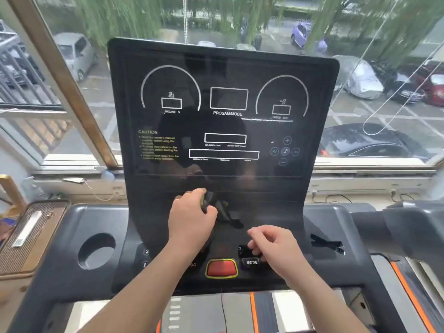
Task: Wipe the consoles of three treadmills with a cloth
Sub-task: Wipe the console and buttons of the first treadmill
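Note:
A black treadmill console (pixel 223 104) stands upright in front of me, with white dial outlines and a yellow caution text on its glossy face. My left hand (pixel 192 217) grips a dark cloth (pixel 219 210) against the lower part of the panel; the cloth is bunched and trails down to the right of the fist. My right hand (pixel 271 246) hovers over the button row beside the MODE button (pixel 251 262), its fingers loosely curled with nothing seen in them. A red stop button (pixel 221 268) with a yellow rim sits between my forearms.
A round cup holder (pixel 96 251) is sunk in the left wing of the console. The grey right handrail (pixel 413 227) juts out at the right. A brown slatted unit (pixel 28 236) stands at the left. Behind is a large window (pixel 384 92) over parked cars.

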The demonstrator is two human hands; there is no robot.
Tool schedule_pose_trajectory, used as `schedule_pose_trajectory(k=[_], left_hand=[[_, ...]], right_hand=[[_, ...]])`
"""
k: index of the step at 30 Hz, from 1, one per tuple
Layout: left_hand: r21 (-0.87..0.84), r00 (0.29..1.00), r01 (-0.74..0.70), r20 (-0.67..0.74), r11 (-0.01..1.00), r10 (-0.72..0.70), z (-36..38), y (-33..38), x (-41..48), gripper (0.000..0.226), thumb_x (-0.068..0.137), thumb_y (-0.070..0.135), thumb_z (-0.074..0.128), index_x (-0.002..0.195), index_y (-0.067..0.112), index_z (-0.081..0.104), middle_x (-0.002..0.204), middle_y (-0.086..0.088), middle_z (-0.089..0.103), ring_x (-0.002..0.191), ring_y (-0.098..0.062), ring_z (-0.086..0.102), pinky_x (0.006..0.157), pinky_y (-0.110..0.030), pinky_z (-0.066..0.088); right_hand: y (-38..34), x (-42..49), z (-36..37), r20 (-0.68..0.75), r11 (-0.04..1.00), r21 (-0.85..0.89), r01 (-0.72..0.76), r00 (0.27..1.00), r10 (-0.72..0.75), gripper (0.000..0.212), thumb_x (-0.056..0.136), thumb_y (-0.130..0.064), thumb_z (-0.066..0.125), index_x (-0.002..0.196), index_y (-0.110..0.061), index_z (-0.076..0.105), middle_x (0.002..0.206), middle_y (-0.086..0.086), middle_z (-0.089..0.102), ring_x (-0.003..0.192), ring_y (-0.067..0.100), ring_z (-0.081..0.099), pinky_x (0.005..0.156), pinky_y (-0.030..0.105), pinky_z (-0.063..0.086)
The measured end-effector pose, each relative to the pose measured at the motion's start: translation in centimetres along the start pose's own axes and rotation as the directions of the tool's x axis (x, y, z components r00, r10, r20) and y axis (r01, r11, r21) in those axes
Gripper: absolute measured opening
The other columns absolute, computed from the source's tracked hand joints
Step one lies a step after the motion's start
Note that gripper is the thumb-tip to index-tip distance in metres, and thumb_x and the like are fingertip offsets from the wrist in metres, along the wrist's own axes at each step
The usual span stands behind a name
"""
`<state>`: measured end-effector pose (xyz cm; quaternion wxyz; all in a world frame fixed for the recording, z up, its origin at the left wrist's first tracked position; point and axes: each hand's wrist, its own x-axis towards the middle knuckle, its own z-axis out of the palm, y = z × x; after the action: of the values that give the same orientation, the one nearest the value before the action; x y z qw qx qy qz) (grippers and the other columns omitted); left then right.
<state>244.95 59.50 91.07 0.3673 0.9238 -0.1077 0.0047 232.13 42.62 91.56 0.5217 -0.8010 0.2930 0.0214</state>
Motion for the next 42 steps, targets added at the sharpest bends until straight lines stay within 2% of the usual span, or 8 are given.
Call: schedule_pose_trajectory(k=[9,13,18,23,30,35,39,42], left_hand=[[0.052,0.989,-0.119,0.093,0.991,0.114,8.9,10.4,-0.7,0.035,0.089,0.023,0.061,0.123,0.02,0.066,0.106,0.002,0.072,0.108,-0.026,0.056,0.085,-0.036,0.048],[0.153,0.944,-0.289,0.207,0.945,0.255,13.9,14.6,-1.6,0.026,0.094,0.02,0.058,0.119,0.021,0.064,0.108,0.001,0.07,0.108,-0.029,0.055,0.082,-0.039,0.051],[0.216,0.844,-0.436,0.435,0.874,0.313,18.6,16.1,-5.8,0.024,0.095,0.017,0.054,0.116,0.027,0.063,0.124,0.003,0.064,0.115,-0.031,0.05,0.088,-0.043,0.047],[0.15,0.827,-0.467,0.422,0.872,0.37,18.6,13.5,-9.2,0.036,0.091,0.034,0.056,0.127,0.033,0.051,0.128,0.012,0.058,0.11,-0.027,0.049,0.081,-0.041,0.052],[0.051,0.615,-0.691,0.565,0.721,0.55,16.6,10.8,-10.0,0.043,0.088,0.032,0.056,0.13,0.036,0.055,0.121,0.015,0.06,0.097,-0.023,0.047,0.073,-0.036,0.049],[0.282,0.896,-0.387,0.338,0.878,0.287,16.4,11.1,-7.7,0.043,0.094,0.034,0.057,0.136,0.035,0.052,0.133,0.005,0.056,0.116,-0.028,0.052,0.083,-0.045,0.051],[0.173,0.805,-0.541,0.39,0.823,0.448,16.9,10.0,-10.6,0.039,0.088,0.035,0.05,0.127,0.034,0.055,0.117,0.009,0.061,0.097,-0.027,0.057,0.067,-0.039,0.053],[0.212,0.807,-0.541,0.403,0.814,0.431,15.8,9.6,-8.2,0.039,0.098,0.037,0.047,0.137,0.041,0.047,0.134,0.012,0.056,0.118,-0.023,0.051,0.089,-0.042,0.051]], right_hand=[[6.1,2.3,-9.6,-0.296,0.991,0.119,-0.063,0.95,0.095,0.017,0.102,-0.028,0.057,0.107,-0.027,0.073,0.096,-0.009,0.074,0.088,0.01,0.067,0.074,0.026,0.052],[8.3,2.0,-12.0,-0.278,0.995,0.078,-0.058,0.958,0.078,0.02,0.105,-0.027,0.054,0.095,-0.028,0.071,0.09,0.001,0.074,0.067,0.006,0.061,0.055,0.012,0.049],[11.2,1.7,-13.0,-0.232,0.991,0.077,-0.11,0.965,0.125,0.026,0.103,-0.028,0.055,0.086,-0.022,0.074,0.083,-0.001,0.073,0.083,0.019,0.067,0.071,0.031,0.053],[12.5,1.8,-13.3,-0.24,0.989,0.081,-0.125,0.961,0.141,0.023,0.1,-0.024,0.057,0.081,-0.019,0.07,0.083,0.001,0.071,0.083,0.019,0.066,0.069,0.032,0.052],[11.8,2.0,-13.1,-0.258,0.995,0.088,-0.056,0.963,0.077,0.014,0.1,-0.024,0.059,0.089,-0.019,0.066,0.087,-0.001,0.07,0.086,0.014,0.064,0.067,0.027,0.048],[11.7,1.9,-11.7,-0.227,0.993,0.118,-0.028,0.972,0.055,0.01,0.101,-0.025,0.061,0.094,-0.026,0.068,0.09,-0.005,0.073,0.089,0.015,0.068,0.08,0.038,0.06],[11.6,2.2,-11.6,-0.237,0.998,0.054,-0.031,0.971,0.043,0.015,0.101,-0.025,0.061,0.088,-0.026,0.069,0.088,-0.005,0.072,0.09,0.014,0.067,0.079,0.033,0.057],[11.7,2.3,-12.2,-0.197,0.997,0.022,-0.074,0.977,0.077,0.021,0.102,-0.029,0.057,0.086,-0.022,0.07,0.085,0.0,0.072,0.088,0.018,0.067,0.076,0.034,0.059]])
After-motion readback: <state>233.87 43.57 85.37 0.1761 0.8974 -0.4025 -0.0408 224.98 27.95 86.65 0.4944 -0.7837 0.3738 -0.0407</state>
